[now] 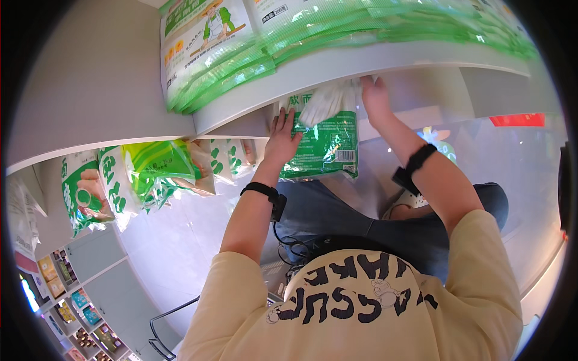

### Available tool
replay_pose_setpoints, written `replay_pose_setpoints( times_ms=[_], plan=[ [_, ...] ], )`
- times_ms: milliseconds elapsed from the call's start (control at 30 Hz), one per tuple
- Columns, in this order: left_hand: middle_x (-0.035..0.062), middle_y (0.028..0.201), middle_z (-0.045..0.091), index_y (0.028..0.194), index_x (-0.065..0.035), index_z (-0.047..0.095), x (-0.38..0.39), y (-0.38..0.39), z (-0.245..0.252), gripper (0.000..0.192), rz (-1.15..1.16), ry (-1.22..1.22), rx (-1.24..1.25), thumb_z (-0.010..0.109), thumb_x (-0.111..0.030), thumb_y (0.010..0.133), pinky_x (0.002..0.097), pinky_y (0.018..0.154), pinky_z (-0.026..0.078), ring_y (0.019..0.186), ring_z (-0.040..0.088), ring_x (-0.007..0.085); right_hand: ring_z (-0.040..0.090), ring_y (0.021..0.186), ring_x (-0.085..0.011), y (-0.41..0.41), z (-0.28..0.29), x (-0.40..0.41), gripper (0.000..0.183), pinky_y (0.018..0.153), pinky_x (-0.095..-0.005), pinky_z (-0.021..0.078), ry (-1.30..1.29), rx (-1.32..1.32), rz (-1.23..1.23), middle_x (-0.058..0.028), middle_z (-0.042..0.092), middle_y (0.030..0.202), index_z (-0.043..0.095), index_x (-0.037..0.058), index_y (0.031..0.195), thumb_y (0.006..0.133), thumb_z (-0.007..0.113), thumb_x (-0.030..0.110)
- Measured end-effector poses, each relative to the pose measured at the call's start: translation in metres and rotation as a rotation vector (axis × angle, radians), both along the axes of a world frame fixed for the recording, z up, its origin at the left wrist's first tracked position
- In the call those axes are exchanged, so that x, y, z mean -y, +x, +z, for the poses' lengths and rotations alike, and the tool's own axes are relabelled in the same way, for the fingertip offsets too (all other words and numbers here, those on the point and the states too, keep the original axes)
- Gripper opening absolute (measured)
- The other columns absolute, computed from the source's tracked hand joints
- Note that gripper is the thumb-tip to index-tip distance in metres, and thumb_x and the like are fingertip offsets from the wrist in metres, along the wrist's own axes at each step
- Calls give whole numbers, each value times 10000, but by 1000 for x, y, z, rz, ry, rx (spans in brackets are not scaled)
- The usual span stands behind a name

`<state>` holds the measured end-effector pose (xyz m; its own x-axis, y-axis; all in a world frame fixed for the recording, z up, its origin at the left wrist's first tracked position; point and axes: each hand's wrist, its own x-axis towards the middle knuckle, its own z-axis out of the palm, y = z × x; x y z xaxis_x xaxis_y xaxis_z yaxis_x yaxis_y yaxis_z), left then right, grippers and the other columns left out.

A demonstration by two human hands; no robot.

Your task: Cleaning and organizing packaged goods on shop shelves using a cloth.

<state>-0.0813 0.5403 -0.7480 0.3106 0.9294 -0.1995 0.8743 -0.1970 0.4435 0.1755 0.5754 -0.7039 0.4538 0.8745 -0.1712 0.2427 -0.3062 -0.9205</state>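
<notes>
Under the edge of a white shelf (316,81), a green and white plastic food bag (323,144) sits in front of me, its printed back with a barcode facing up. Pale strips (323,106) show across its upper part; whether they are printed or loose, I cannot tell. My left hand (284,140) lies palm down along the bag's left edge, fingers stretched out and thumb on the plastic. By the bag's upper right corner is my right hand (375,97). Its fingertips are blurred and partly hidden by the shelf edge, so its grip is unclear.
Stacked green and white bags (212,58) fill the shelf above. More packed bags (158,167) hang over a lower shelf at left. A dark metal frame (167,325) stands at lower left, near stocked shelving (76,311). My bent knees are close below the bag.
</notes>
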Motion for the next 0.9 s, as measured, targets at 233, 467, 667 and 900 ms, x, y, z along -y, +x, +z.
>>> replay_pose_setpoints(
  times_ms=[233, 467, 667, 900],
  plan=[
    [154, 1491, 237, 1433, -169, 283, -25, -3, -12, 546, -123, -15, 35, 411, -124, 904, 415, 1028, 379, 1287, 367, 375, 449, 1191, -388, -44, -69, 9, 426, 1011, -422, 370, 437, 778, 856, -223, 469, 1294, 488, -20, 1220, 883, 474, 240],
    [142, 1485, 254, 1408, -193, 325, -30, -4, -9, 561, -113, -54, -58, 438, -75, 871, 416, 942, 449, 1206, 461, 355, 556, 1096, -316, -75, -83, 170, 416, 994, -407, 386, 311, 607, 1438, -198, 581, 1171, 567, 32, 1175, 924, 365, 295],
    [153, 1466, 284, 1410, -211, 327, -11, -2, -9, 589, 107, 102, -35, 533, -172, 859, 449, 986, 414, 1259, 378, 398, 597, 862, -424, -6, 6, 85, 557, 776, -476, 450, -301, 88, 1114, -279, 619, 888, 642, -32, 914, 934, 392, 466],
    [148, 1498, 218, 1447, -240, 261, 7, 23, 5, 688, -45, 82, -153, 588, -280, 844, 446, 1064, 333, 1304, 312, 414, 547, 1008, -419, 30, 11, -18, 460, 883, -460, 433, 80, 322, 279, -294, 537, 1138, 545, -56, 1100, 921, 451, 356]
  ],
)
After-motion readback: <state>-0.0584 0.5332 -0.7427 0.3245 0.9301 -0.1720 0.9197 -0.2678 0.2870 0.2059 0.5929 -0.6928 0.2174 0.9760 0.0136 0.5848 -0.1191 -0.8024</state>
